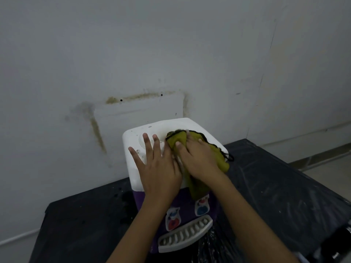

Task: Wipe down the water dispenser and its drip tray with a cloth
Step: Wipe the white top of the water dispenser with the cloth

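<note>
A small water dispenser (133, 168) with a white top and purple front stands on a black table. Its white slotted drip tray (185, 236) juts out low at the front, below two taps. My left hand (157, 166) lies flat on the left of the white top, fingers spread, holding nothing. My right hand (197, 156) presses a yellow-green cloth (176, 138) with a dark edge onto the right half of the top. Part of the cloth hangs down over the front edge.
The black table (275, 186) is scuffed and has wet dark spots to the left of the dispenser. A stained white wall (133, 73) rises close behind the dispenser. Pale floor (326, 168) shows at the right.
</note>
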